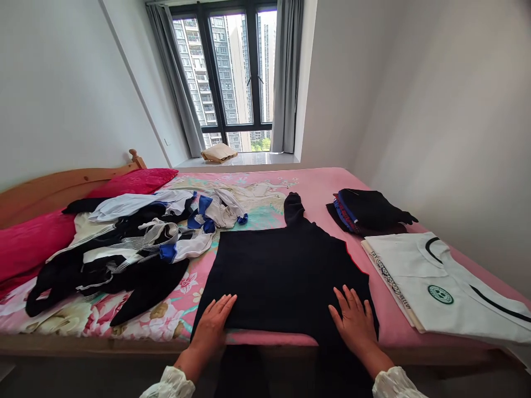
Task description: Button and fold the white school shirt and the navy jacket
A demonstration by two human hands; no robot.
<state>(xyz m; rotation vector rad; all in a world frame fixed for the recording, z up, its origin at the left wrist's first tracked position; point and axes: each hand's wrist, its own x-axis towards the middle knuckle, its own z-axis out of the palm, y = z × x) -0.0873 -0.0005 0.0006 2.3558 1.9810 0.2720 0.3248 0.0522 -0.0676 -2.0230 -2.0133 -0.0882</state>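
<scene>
A black long-sleeved top [282, 276] lies spread on the bed in front of me, one sleeve pointing toward the window and a thin red line along its right edge. My left hand [214, 318] rests on its lower left side, fingers stretched out and flat. On the lower right part lies my right hand [352, 316], palm down with its fingers spread. Neither hand grips the cloth. Part of the fabric hangs over the bed's front edge near my right wrist.
A loose heap of black, white and blue clothes [124, 249] covers the left side. At right are a folded dark stack [369, 210] and white folded shirts [448, 287]. Red pillows [37, 243] lean by the wooden headboard [74, 185]. A beige folded cloth [219, 152] sits on the windowsill.
</scene>
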